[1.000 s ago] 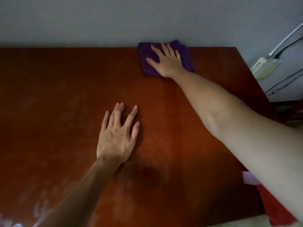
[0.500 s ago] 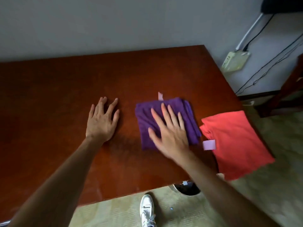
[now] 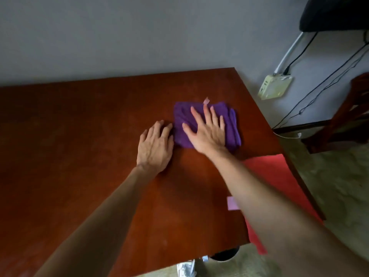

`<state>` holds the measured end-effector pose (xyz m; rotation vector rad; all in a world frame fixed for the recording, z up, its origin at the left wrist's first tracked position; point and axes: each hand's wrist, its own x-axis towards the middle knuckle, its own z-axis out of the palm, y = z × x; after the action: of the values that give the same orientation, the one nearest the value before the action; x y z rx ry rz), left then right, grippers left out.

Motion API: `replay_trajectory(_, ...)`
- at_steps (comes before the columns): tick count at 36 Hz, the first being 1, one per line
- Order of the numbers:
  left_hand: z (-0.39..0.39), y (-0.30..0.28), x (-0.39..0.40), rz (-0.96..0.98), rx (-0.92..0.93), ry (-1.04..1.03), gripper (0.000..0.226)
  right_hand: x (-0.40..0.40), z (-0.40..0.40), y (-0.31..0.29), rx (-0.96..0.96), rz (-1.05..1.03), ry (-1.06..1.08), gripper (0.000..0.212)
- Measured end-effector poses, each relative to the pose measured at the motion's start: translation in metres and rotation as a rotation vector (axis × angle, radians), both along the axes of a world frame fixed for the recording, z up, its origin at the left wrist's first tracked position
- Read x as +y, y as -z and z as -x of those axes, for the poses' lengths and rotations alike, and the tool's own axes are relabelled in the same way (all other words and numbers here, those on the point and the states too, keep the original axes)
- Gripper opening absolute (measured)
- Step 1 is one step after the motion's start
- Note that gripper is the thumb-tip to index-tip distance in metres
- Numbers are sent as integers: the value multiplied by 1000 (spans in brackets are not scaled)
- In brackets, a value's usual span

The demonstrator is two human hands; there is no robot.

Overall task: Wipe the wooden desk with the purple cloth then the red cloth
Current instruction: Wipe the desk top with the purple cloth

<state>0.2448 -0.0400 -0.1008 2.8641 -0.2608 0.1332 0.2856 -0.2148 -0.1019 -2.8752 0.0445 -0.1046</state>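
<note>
Purple cloth flat under right hand, left hand just beside

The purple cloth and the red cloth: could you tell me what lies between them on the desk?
In the head view, only bare wooden desk separates the purple cloth from the red cloth.

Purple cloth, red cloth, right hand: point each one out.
purple cloth point(image 3: 231, 124), head view, right folded edge.
red cloth point(image 3: 279, 180), head view, flat part beside the forearm.
right hand point(image 3: 207, 134), head view, back of the hand.

A plain home room: wooden desk against grey wall, wall-hung power strip with cables, carpeted floor.
</note>
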Motion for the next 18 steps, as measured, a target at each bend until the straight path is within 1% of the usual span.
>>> replay_trajectory(5, -16, 15, -13, -46, 8, -13, 57, -45, -128, -9, 76, 66, -55, 70)
replay_trajectory(9, -17, 16, -10, -48, 7, -1, 57, -77, -198, -16, 134, 106, -119, 70)
replay_trajectory(13, -21, 17, -11, -61, 12, 3, 56, -85, -215, -12, 103, 126, -145, 69)
replay_trajectory(16, -22, 17, -10, -40, 19, 1, 55, -89, -203, -9, 107, 146, -171, 67)
replay_trajectory(18, -21, 15, -11, -19, 21, 0, 55, -94, -189, -6, 102, 146, -152, 66)
